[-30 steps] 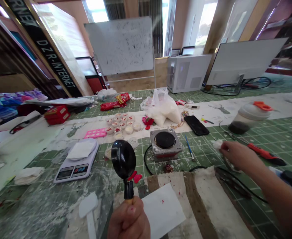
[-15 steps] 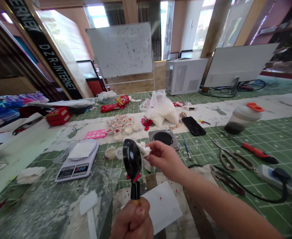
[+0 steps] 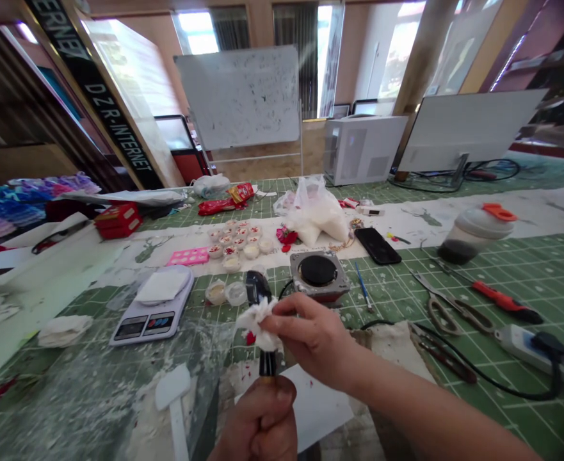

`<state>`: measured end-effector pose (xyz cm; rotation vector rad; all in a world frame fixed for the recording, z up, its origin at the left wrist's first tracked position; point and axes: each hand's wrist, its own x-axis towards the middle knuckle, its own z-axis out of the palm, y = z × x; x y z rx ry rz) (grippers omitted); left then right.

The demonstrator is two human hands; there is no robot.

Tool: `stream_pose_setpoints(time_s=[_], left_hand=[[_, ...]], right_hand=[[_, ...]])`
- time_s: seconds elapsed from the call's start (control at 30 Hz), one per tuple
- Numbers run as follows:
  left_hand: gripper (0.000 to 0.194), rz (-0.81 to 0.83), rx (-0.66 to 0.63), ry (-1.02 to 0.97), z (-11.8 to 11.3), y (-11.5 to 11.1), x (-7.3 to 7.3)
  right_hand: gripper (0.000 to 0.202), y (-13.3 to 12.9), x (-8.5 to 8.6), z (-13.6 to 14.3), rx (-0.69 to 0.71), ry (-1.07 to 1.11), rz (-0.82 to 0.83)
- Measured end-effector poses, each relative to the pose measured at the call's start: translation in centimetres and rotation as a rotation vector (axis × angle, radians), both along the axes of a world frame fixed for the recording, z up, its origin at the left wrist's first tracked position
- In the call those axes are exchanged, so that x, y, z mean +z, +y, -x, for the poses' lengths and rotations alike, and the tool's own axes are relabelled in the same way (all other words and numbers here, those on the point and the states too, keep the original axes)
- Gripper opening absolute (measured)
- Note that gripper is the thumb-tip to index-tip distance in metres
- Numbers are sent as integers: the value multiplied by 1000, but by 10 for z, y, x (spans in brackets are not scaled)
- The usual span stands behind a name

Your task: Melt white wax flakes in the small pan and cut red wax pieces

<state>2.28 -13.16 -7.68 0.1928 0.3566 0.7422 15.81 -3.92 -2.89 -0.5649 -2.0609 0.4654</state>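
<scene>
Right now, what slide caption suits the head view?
Left hand grips a small black pan; right hand holds crumpled white tissue.

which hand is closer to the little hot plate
Right. The right hand is just on the near side of the hot plate, pinching a white wad. The left hand, gripping a small black pan, is farther back toward the person.

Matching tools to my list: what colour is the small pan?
The small pan is black; the head view shows it, partly behind the white tissue.
</scene>
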Motion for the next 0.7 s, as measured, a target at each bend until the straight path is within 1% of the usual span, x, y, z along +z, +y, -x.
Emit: stream_pose_setpoints(time_s=[0.1,0.17,0.27,0.3,0.37,0.47,0.53,0.57,0.63,0.7], left_hand=[[28,10,30,26,-2,-2,1],[29,-4,29,32,-3,-2,1],[35,-6,23,15,-2,-1,-2],[37,4,30,10,-3,0,-4],[37,17,32,9,-4,1,-7],[32,-21,-10,14,-8,-1,-10],[26,-28,7,44,-9,-3,-10],[25,-27,20,63,-8,-5,-10],[26,-38,44,102,-6,-7,-9],[30,-68,65,131,-3,-8,-7]], right_hand=[[29,13,14,2,-62,16,34],[30,12,16,2,-29,-22,16],[32,-2,7,0,50,-179,-17],[33,-7,3,-1,55,-222,-12],[34,-8,0,-2,40,-217,-5],[33,13,8,0,-21,-86,19],[32,30,14,3,-66,-62,103],[31,35,14,4,-85,-60,156],[30,34,7,7,-102,-61,238],[28,19,-7,7,-89,-53,261]])
